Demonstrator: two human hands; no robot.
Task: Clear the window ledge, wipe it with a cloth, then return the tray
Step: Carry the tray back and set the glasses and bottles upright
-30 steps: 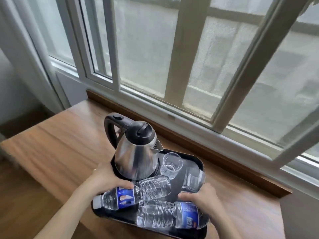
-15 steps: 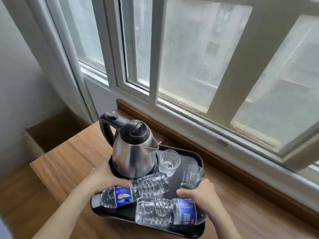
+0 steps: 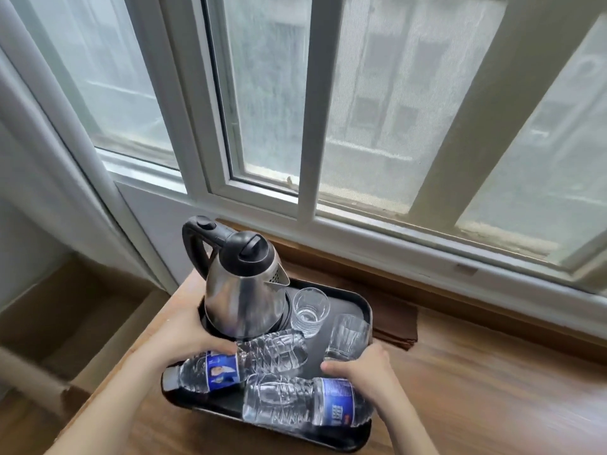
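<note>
Left hand (image 3: 193, 336) grips the tray (image 3: 353, 302) at its left edge; right hand (image 3: 364, 367) grips its right edge; kettle (image 3: 243, 290) stands upright at the tray's far-left corner

Soft, even daylight through the window (image 3: 361, 103); faint shadows only. Slightly motion-blurred, perhaps worst bottom left. Wide-angle bending of the frame bars toward the edges. Outside hazy.
</note>
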